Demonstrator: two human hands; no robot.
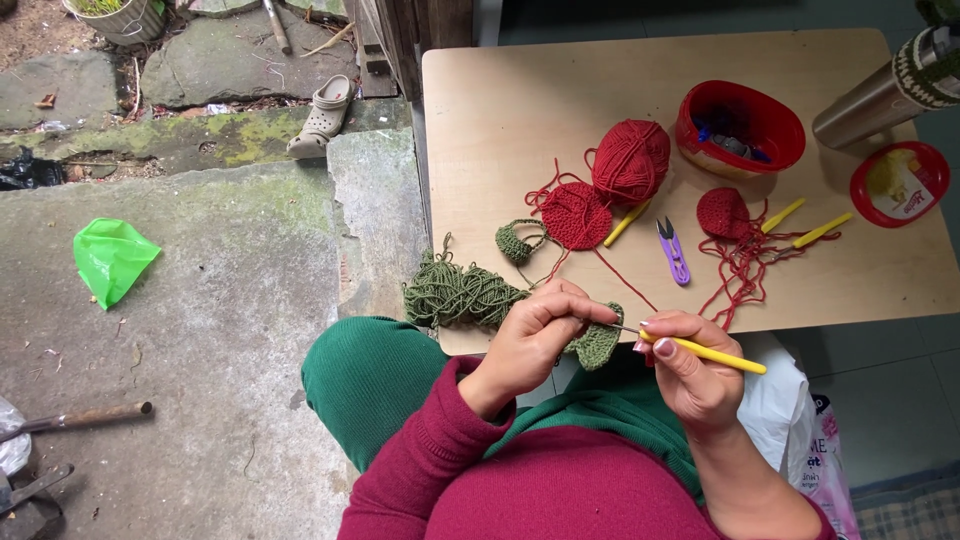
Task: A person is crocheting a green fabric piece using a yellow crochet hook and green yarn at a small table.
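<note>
Both hands meet just off the near edge of the wooden table [500, 90], over the person's lap. Left hand [535, 335] is pinched shut on a small green crochet piece [598, 345], fingers curled over its top edge. Right hand [690, 375] is closed around a yellow-handled crochet hook [705, 352], whose metal tip reaches into the green piece between the two hands.

Just left of the left hand, a loose heap of green yarn [458, 293] hangs over the table edge, and a small green crocheted cup [518, 243] lies beyond it. Straight ahead of the hands lie a flat red crocheted disc [576, 216] and a ball of red yarn [630, 160], touching each other — strands of red yarn trail from them toward the hands. Purple thread snips [673, 250] lie to the right of the disc. Farther right sit a second, smaller red crocheted piece [722, 212] and a tangle of red yarn [745, 262]. Three more yellow hooks lie on the table, which makes four with the one in hand.

At the far side stand a red oval tub [785, 150], its red lid [900, 183] apart from it, and a steel flask [875, 100] in a knitted sleeve. Off the table — one green plastic bag [110, 258] and one beige clog [322, 118] on the stone ground.
</note>
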